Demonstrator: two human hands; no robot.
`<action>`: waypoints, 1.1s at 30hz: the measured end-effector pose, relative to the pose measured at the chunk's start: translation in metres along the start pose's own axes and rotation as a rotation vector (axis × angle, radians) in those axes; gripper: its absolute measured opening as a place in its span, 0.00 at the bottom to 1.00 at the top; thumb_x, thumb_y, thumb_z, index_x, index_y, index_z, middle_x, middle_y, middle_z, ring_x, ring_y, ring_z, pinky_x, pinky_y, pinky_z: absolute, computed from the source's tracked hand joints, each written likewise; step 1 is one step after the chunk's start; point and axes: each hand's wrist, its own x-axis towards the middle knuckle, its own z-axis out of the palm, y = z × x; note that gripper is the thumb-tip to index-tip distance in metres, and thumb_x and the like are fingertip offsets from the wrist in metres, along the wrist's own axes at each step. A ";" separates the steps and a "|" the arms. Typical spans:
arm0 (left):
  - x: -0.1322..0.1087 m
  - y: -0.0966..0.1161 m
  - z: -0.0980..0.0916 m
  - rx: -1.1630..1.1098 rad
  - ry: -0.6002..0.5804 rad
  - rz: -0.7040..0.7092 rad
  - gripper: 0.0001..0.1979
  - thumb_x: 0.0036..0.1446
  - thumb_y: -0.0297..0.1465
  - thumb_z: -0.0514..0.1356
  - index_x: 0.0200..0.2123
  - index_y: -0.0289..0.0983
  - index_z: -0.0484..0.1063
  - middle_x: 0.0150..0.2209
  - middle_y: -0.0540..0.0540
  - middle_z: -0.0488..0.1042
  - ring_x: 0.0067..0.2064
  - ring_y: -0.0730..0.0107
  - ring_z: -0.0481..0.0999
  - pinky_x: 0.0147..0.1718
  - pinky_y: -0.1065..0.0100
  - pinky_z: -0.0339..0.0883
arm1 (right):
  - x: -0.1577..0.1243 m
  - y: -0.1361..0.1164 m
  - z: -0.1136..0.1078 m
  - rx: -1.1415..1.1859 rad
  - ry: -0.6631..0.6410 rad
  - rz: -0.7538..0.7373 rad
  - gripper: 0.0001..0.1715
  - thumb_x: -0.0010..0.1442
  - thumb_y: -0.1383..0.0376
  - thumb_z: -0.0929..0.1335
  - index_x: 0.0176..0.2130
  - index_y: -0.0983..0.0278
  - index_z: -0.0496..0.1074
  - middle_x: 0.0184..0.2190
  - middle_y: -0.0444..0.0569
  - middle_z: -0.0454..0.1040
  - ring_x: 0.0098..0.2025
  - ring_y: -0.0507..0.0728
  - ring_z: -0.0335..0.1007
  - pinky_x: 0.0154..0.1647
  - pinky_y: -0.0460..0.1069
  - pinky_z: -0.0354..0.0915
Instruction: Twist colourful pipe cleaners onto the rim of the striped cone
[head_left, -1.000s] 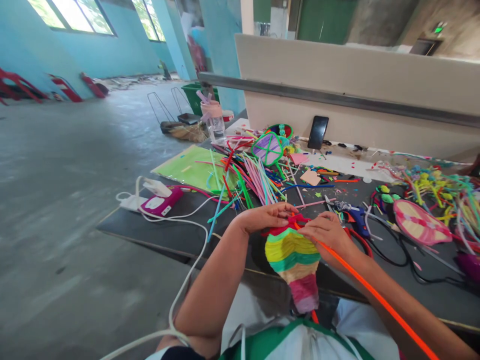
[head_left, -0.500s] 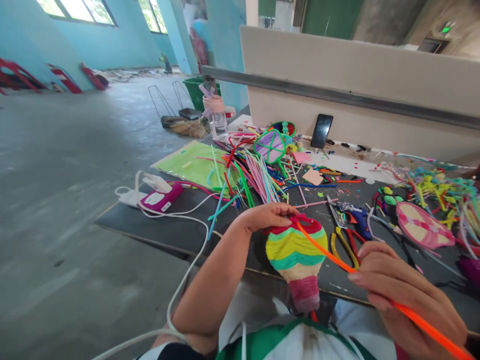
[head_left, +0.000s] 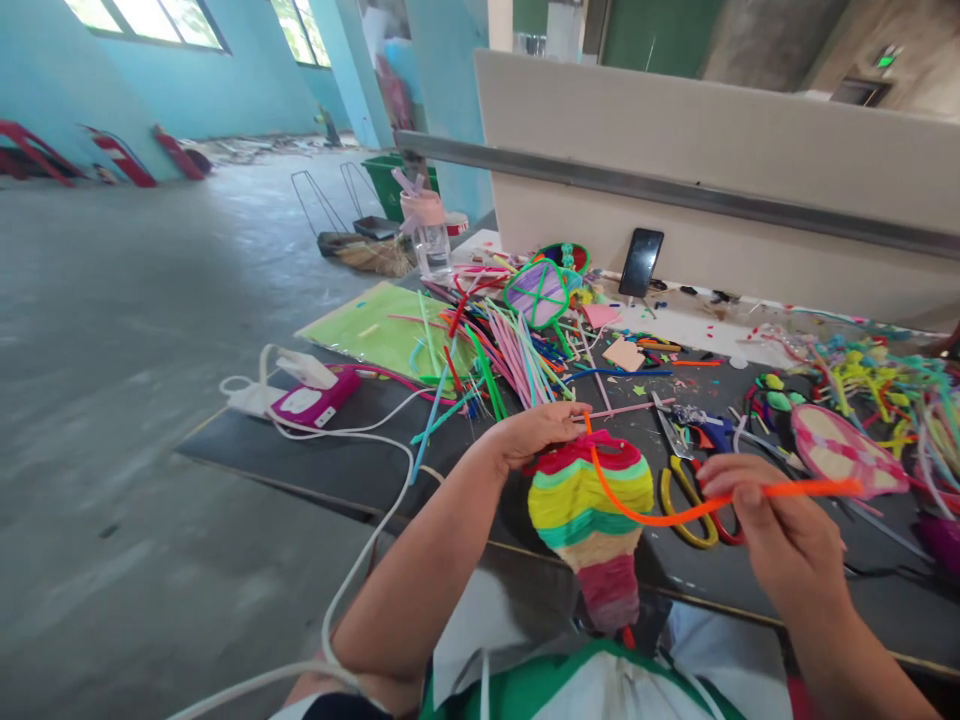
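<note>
A striped, heart-topped piece (head_left: 592,500) wrapped in red, mint, yellow, teal, cream and dusky pink fuzzy strands leans at the table's front edge, its narrow end down by my lap. My left hand (head_left: 547,432) pinches its upper left edge, fingers closed, at the short end of an orange pipe cleaner (head_left: 645,518). From there the pipe cleaner sags in a curve over the stripes to my right hand (head_left: 780,515), which is closed on it between thumb and fingers. Its free end sticks out to the right. Yellow-and-red-handled pliers (head_left: 690,505) lie beneath, just left of my right hand.
Loose pipe cleaners (head_left: 517,350) heap behind my left hand. Scissors (head_left: 670,425) and a blue glue gun (head_left: 716,432) lie behind the pliers. A pink-and-cream oval piece (head_left: 847,450) is at right. White cable (head_left: 375,540) loops at left; a phone (head_left: 641,262) leans against the board.
My right hand has moved up, turning its grip on the orange pipe cleaner. The strand, taut before, now hangs in a curve, and its end now shows above my left fingertips.
</note>
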 end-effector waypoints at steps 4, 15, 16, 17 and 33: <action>0.004 -0.002 0.004 -0.014 -0.013 0.011 0.20 0.51 0.34 0.65 0.46 0.32 0.69 0.35 0.43 0.75 0.28 0.78 0.72 0.28 0.75 0.64 | 0.037 0.021 0.024 0.176 -0.115 0.411 0.16 0.62 0.57 0.63 0.42 0.63 0.73 0.29 0.48 0.72 0.29 0.53 0.68 0.27 0.47 0.64; 0.004 -0.004 0.001 0.013 -0.043 0.080 0.16 0.46 0.34 0.68 0.35 0.32 0.68 0.24 0.52 0.68 0.21 0.83 0.64 0.20 0.78 0.54 | 0.120 0.040 0.078 0.572 -0.757 0.786 0.21 0.46 0.56 0.74 0.36 0.68 0.74 0.18 0.39 0.67 0.15 0.42 0.48 0.14 0.41 0.41; 0.005 -0.004 0.001 0.011 -0.041 0.082 0.16 0.46 0.34 0.68 0.34 0.32 0.68 0.24 0.52 0.68 0.21 0.83 0.64 0.21 0.78 0.54 | 0.121 0.040 0.080 0.587 -0.747 0.786 0.21 0.46 0.57 0.74 0.36 0.68 0.74 0.18 0.39 0.67 0.14 0.41 0.47 0.14 0.41 0.41; 0.005 -0.005 0.001 0.010 -0.038 0.083 0.17 0.45 0.34 0.69 0.34 0.32 0.68 0.25 0.52 0.68 0.22 0.83 0.65 0.22 0.78 0.56 | 0.120 0.040 0.082 0.598 -0.731 0.786 0.21 0.45 0.57 0.74 0.36 0.68 0.73 0.18 0.38 0.67 0.13 0.41 0.47 0.14 0.41 0.40; -0.011 0.008 0.025 0.377 0.040 0.016 0.18 0.47 0.41 0.66 0.31 0.32 0.71 0.21 0.54 0.62 0.22 0.82 0.56 0.21 0.75 0.48 | 0.069 0.041 0.068 0.416 -0.427 0.591 0.20 0.50 0.51 0.69 0.28 0.66 0.71 0.20 0.40 0.66 0.22 0.48 0.56 0.24 0.45 0.53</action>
